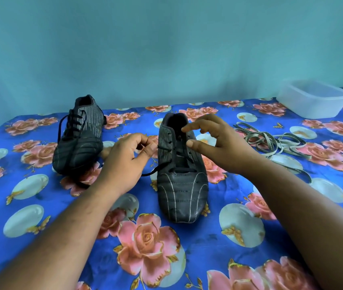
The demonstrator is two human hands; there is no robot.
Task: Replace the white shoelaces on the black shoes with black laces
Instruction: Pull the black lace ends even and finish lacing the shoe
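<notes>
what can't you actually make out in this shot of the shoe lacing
Head view only:
- Inside of the plastic tub: frosted walls hide any contents.
- Black lace tip: covered by the left hand pinching it.
- Near shoe upper right eyelets: behind the right hand.
- Far shoe lace ends: partly behind the left forearm.
- White laces: tangled, count unclear.

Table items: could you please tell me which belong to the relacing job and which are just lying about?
Job: near shoe; black lace, pinched by left hand; right hand; far shoe; white laces.
Lying about: plastic tub; floral cloth.
</notes>
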